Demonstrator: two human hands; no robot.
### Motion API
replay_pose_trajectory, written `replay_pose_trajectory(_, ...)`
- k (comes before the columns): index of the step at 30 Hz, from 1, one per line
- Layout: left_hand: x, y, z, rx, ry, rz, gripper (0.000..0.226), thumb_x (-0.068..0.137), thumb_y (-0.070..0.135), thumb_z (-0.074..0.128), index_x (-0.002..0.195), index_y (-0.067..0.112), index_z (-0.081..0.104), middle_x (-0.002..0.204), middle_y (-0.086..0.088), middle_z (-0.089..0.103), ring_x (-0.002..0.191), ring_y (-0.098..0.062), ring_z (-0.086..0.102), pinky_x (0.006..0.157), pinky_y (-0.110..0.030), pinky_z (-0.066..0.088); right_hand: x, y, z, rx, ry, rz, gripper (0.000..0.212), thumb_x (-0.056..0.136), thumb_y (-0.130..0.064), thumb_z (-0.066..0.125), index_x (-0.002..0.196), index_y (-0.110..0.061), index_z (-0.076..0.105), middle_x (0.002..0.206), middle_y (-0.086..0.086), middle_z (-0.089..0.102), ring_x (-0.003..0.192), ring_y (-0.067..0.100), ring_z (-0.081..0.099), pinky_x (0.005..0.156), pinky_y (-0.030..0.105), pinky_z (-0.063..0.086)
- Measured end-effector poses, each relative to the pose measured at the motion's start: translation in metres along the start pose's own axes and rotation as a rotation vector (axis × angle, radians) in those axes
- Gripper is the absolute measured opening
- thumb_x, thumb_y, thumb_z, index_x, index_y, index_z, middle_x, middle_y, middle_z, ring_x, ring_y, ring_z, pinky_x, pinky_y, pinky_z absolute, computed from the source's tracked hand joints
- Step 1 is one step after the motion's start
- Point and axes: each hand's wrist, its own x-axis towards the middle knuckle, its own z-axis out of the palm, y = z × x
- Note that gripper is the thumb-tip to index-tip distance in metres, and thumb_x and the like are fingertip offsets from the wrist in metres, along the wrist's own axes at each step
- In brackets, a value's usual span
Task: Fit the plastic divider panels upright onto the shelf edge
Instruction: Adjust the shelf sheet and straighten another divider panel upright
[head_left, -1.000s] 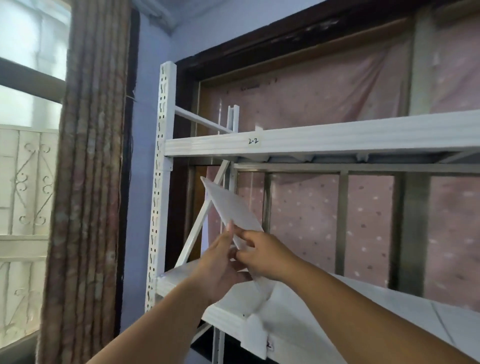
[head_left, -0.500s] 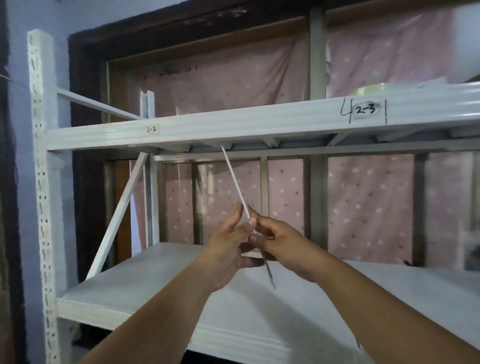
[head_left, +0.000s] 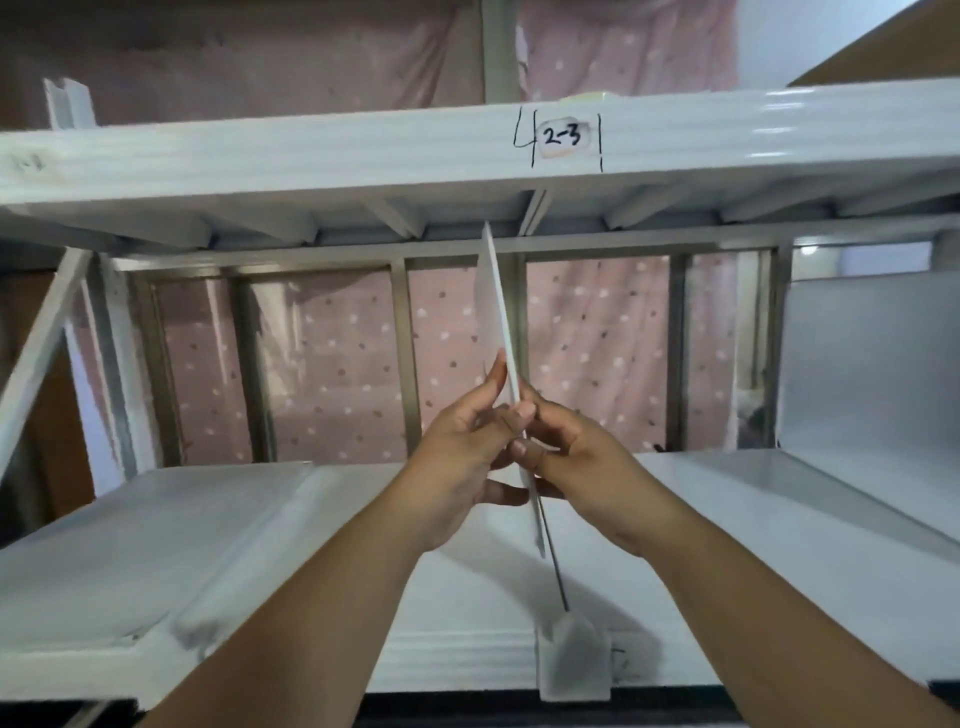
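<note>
White metal shelving unit (head_left: 467, 156) filling the view, set against pink dotted fabric (head_left: 332, 364) behind its back rails. Upper shelf beam (head_left: 311, 166) crossing the top, hand-lettered with a "4" and a taped label (head_left: 563, 137) reading "2-3" between two pen strokes. Lower shelf (head_left: 156, 545) spread broad and pale below, its front edge (head_left: 457, 665) running along the bottom of the view. At far right, a white panel (head_left: 872, 374) standing upright on the lower shelf.

Two bare forearms reaching in from the bottom of the view. Left hand (head_left: 462, 467) and right hand (head_left: 582, 467) meeting at centre, fingers (head_left: 524, 413) of both pinched closed on a thin white plastic divider panel (head_left: 498, 322). Panel held edge-on and nearly vertical, slightly tilted, its top end close under the upper shelf, its lower end over the lower shelf, above a small translucent clip (head_left: 571, 660) seated on the front edge. Contact between panel and clip impossible to judge through the motion blur.
</note>
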Motion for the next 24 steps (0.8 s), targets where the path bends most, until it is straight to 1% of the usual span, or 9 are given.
replay_pose_trajectory(4, -0.002, -0.006, 0.014, 0.018, -0.026, 0.014, 0.062, 0.1, 0.029, 0.068, 0.153, 0.051, 0.045, 0.116, -0.004, 0.076, 0.099, -0.022, 0.073, 0.073, -0.045, 0.064, -0.016, 0.003, -0.006, -0.004, 0.029, -0.02, 0.055, 0.107, -0.012, 0.055, 0.156, -0.036, 0.043, 0.147, -0.011, 0.061, 0.13, 0.03, 0.061, 0.105, 0.064, 0.049)
replay_pose_trajectory(7, -0.008, -0.01, 0.021, 0.026, -0.052, 0.023, 0.061, 0.099, 0.029, 0.068, 0.152, 0.05, 0.048, 0.109, -0.006, 0.072, 0.091, -0.015, 0.073, 0.071, -0.04, 0.062, -0.028, 0.006, -0.008, 0.007, 0.045, -0.037, 0.056, 0.107, -0.012, 0.056, 0.156, -0.035, 0.043, 0.148, -0.011, 0.06, 0.136, 0.016, 0.057, 0.108, 0.06, 0.05)
replay_pose_trajectory(9, -0.013, -0.012, 0.025, 0.044, -0.062, 0.026, 0.06, 0.099, 0.03, 0.068, 0.152, 0.05, 0.048, 0.115, -0.012, 0.071, 0.093, -0.016, 0.073, 0.07, -0.037, 0.062, -0.037, 0.009, -0.009, 0.013, 0.057, -0.044, 0.055, 0.107, -0.011, 0.055, 0.156, -0.031, 0.044, 0.146, -0.013, 0.062, 0.136, 0.009, 0.057, 0.109, 0.055, 0.05)
replay_pose_trajectory(10, -0.015, -0.014, 0.027, 0.055, -0.066, 0.028, 0.059, 0.099, 0.03, 0.067, 0.152, 0.05, 0.048, 0.117, -0.009, 0.073, 0.097, -0.018, 0.073, 0.069, -0.036, 0.062, -0.04, 0.011, -0.008, 0.014, 0.064, -0.046, 0.054, 0.107, -0.011, 0.055, 0.156, -0.03, 0.045, 0.145, -0.013, 0.062, 0.136, 0.008, 0.057, 0.109, 0.053, 0.051)
replay_pose_trajectory(12, -0.018, -0.018, 0.03, 0.071, -0.07, 0.035, 0.059, 0.099, 0.03, 0.067, 0.152, 0.049, 0.048, 0.111, 0.006, 0.076, 0.101, -0.019, 0.072, 0.071, -0.037, 0.063, -0.046, 0.015, -0.007, 0.022, 0.078, -0.044, 0.053, 0.107, -0.012, 0.055, 0.155, -0.03, 0.046, 0.144, -0.012, 0.063, 0.135, 0.009, 0.058, 0.11, 0.053, 0.05)
replay_pose_trajectory(14, -0.021, -0.02, 0.031, 0.075, -0.062, 0.041, 0.059, 0.1, 0.03, 0.067, 0.152, 0.048, 0.048, 0.105, 0.014, 0.077, 0.102, -0.019, 0.072, 0.074, -0.041, 0.064, -0.049, 0.016, -0.006, 0.024, 0.088, -0.039, 0.054, 0.107, -0.014, 0.055, 0.157, -0.03, 0.043, 0.143, -0.012, 0.064, 0.134, 0.009, 0.059, 0.111, 0.052, 0.049)
replay_pose_trajectory(17, -0.022, -0.022, 0.031, 0.078, -0.052, 0.039, 0.059, 0.1, 0.03, 0.067, 0.152, 0.048, 0.048, 0.106, 0.017, 0.077, 0.106, -0.02, 0.073, 0.078, -0.045, 0.065, -0.051, 0.017, -0.004, 0.013, 0.092, -0.045, 0.056, 0.107, -0.013, 0.054, 0.158, -0.03, 0.041, 0.144, -0.014, 0.063, 0.136, 0.007, 0.057, 0.114, 0.053, 0.047)
replay_pose_trajectory(22, -0.023, -0.027, 0.03, 0.104, -0.045, 0.028, 0.059, 0.1, 0.03, 0.067, 0.151, 0.052, 0.048, 0.099, 0.023, 0.074, 0.101, -0.014, 0.071, 0.073, -0.037, 0.064, -0.052, 0.022, 0.0, 0.024, 0.11, -0.042, 0.052, 0.107, -0.012, 0.054, 0.155, -0.029, 0.046, 0.141, -0.015, 0.065, 0.135, 0.009, 0.058, 0.111, 0.057, 0.048)
replay_pose_trajectory(24, -0.024, -0.029, 0.03, 0.107, -0.038, 0.034, 0.06, 0.099, 0.032, 0.067, 0.151, 0.053, 0.047, 0.102, 0.025, 0.073, 0.104, -0.014, 0.07, 0.076, -0.04, 0.065, -0.053, 0.022, 0.001, 0.02, 0.113, -0.037, 0.055, 0.107, -0.01, 0.053, 0.157, -0.029, 0.043, 0.142, -0.016, 0.064, 0.136, 0.008, 0.057, 0.112, 0.056, 0.047)
